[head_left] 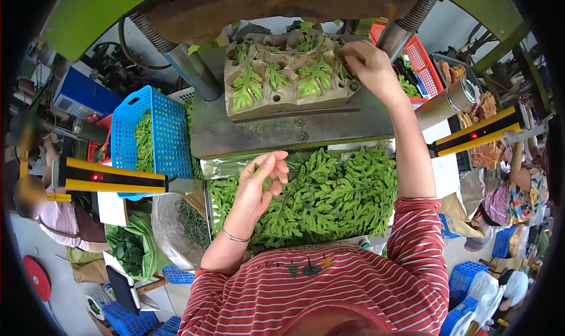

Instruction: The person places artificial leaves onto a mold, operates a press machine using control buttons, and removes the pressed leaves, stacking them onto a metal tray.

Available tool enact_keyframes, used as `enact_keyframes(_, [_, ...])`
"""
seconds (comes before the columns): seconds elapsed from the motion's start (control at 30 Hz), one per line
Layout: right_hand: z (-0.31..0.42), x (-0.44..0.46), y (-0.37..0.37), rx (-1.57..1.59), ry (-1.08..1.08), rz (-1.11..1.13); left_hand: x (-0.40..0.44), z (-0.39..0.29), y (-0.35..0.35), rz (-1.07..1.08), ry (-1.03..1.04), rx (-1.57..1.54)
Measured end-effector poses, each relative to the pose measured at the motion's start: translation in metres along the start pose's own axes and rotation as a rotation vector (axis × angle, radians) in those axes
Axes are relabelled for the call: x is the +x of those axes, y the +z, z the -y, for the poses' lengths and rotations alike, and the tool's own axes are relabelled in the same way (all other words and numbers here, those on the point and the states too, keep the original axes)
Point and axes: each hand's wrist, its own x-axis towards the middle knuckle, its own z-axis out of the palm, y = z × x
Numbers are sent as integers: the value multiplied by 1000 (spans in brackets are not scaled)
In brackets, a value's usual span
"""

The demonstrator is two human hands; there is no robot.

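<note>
Over the pile of green artificial leaves (329,195), my left hand (259,186) is raised with its fingers curled in toward the palm. A bit of green shows by its thumb, but I cannot make out what it holds. My right hand (374,71) reaches to the right edge of a metal mold block (282,107), fingertips drawn together at a small leaf there; they partly hide what is between them. On the mold lie lobed green leaves, a large one (247,89) at left, another (315,77) at right and smaller ones between and behind.
The mold rests on a press's steel plate (235,133), between metal posts (194,71) and below the press head (282,6). Yellow-black sensor bars (112,178) flank it. A blue basket (170,136) with leaves stands left, a red basket (421,62) back right. Other people are at both sides.
</note>
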Motion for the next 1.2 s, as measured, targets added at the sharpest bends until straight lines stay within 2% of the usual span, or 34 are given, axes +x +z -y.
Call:
enact_keyframes(0.07, [3,-4,4,-8,17,-8,-2,-3,8,-163,57,212])
enact_keyframes(0.13, [10,-11,6,-16,27,-23,3,-14,7,-54,191,317])
enact_keyframes(0.17, [14,-14,5,-21,28,-34,8,-23,12,-51,196,316])
enact_keyframes(0.23, [24,-22,1,-31,26,-57,21,-50,33,18,369,446])
enact_keyframes(0.3, [21,-24,3,-44,3,-70,37,-74,66,97,458,486])
enact_keyframes(0.4, [14,-22,5,-71,-43,-100,61,-94,114,173,487,529])
enact_keyframes(0.5, [33,-33,-8,-31,-29,-151,87,-100,131,147,469,546])
enact_keyframes(0.6, [49,-45,-18,9,-8,-191,99,-100,136,116,441,556])
enact_keyframes(0.77, [74,-57,-24,95,68,-86,110,-97,122,39,419,666])
enact_keyframes(0.9, [98,-49,-20,729,213,-96,93,-88,96,-78,409,800])
enact_keyframes(0.97, [107,-29,-16,862,229,-146,79,-75,76,-45,465,891])
enact_keyframes(1.07, [113,7,-3,1233,280,-309,60,-55,61,-1,337,718])
enact_keyframes(1.1, [107,19,4,1239,282,-294,58,-51,59,10,326,665])
enact_keyframes(1.2, [78,55,20,1460,84,-32,61,-51,59,33,299,619])
